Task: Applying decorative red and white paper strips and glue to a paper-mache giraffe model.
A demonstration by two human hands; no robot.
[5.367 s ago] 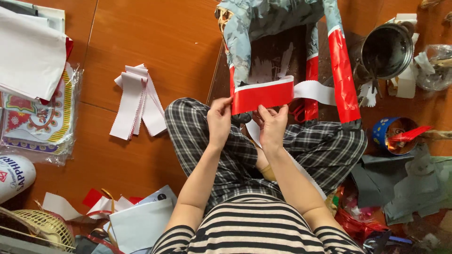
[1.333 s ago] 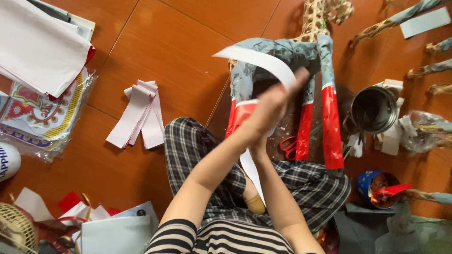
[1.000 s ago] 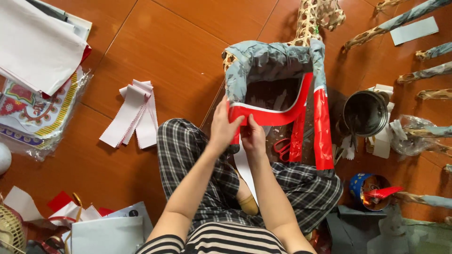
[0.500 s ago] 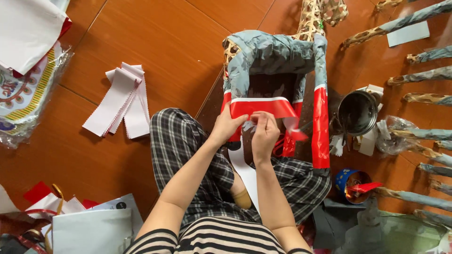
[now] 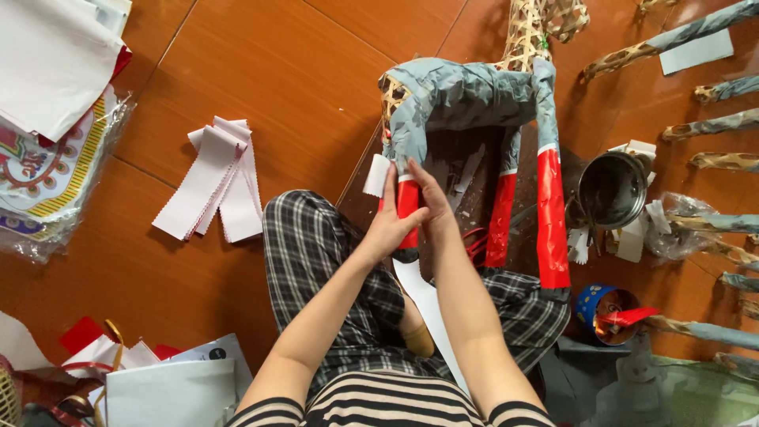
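while the red paper band stretched flat between the two front legs half a second ago, it now sits wrapped around the near-left leg (image 5: 406,209) of the paper-covered bamboo frame (image 5: 466,95), with a white flap (image 5: 376,175) of it poking out to the left. the left hand (image 5: 389,225) has moved onto that leg from the left, fingers pressed flat against the red paper, thumb toward the middle. the right hand (image 5: 431,202) has come across from the right and closes on the same leg, so the two hands squeeze the wrap between them; neither is spread. whether the fingertips pinch an edge cannot be told. the frame stands on the brown floor (image 5: 261,87) just beyond the checked-trouser knees (image 5: 316,245), as before, with its other red-wrapped legs (image 5: 549,217) to the right. a white paper strip (image 5: 427,304) lies across the lap under the forearms. the stack of white cut strips (image 5: 213,190) on the left, the metal pot (image 5: 613,190) on the right and the blue tin (image 5: 605,308) have kept their places; the view has only slid a little.
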